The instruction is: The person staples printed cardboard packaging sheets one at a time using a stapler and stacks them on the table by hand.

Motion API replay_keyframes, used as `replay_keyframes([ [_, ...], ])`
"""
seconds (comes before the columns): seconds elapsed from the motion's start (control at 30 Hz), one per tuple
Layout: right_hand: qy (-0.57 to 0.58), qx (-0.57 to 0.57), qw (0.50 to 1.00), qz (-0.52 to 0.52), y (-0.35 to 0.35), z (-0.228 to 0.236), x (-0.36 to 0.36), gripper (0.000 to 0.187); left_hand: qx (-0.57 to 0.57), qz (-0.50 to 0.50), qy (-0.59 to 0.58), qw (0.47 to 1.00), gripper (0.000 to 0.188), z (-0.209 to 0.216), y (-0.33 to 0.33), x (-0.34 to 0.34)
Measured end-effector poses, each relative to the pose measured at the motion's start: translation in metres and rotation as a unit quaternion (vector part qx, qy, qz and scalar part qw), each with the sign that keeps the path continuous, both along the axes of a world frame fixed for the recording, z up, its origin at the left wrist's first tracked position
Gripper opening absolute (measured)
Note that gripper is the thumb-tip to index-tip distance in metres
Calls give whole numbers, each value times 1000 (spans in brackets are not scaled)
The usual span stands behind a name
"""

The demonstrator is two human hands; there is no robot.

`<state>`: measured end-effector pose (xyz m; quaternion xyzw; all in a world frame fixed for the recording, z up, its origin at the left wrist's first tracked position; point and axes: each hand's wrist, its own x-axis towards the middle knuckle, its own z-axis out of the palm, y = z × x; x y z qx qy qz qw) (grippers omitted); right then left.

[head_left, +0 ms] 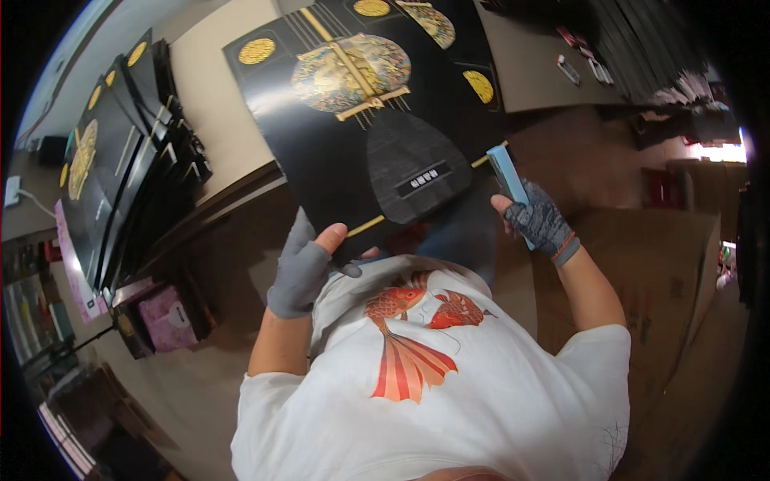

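Note:
A large black printed sheet (321,144), with a gold and many-coloured round design and a dark grey rounded shape, lies over the table edge in front of me. My left hand (301,268), in a grey glove with bare fingertips, is closed on its near left corner, thumb on top. My right hand (537,223), in a darker knitted glove with an orange cuff edge, is closed round a long light blue bar-shaped tool (507,178). The tool's far end is beside the sheet's near right corner; I cannot tell whether they touch. Another black sheet (457,64) partly shows beyond.
A stack of similar black printed pieces (120,168) leans at the left on the beige table (212,88). Small red and white items (568,70) lie at the far right, near a pile of dark sheets (642,44). A large cardboard box (626,280) stands to my right. A pink box (167,319) sits low at the left.

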<state>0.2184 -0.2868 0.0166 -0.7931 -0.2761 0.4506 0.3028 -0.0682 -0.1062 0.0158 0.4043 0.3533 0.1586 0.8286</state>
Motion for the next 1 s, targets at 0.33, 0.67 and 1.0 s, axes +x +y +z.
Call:
replay_keyframes([
  [0.33, 23, 23, 998, -45, -20, -38, -5, 30, 173, 15, 18, 985, 56, -15, 1, -2],
  [0.67, 200, 145, 969, 23, -36, -58, -32, 34, 447, 299, 144, 831, 54, 97, 102, -134],
  [1.0, 298, 147, 940, -73, -43, -84, -38, 34, 348, 202, 446, 799, 48, 106, 289, -359],
])
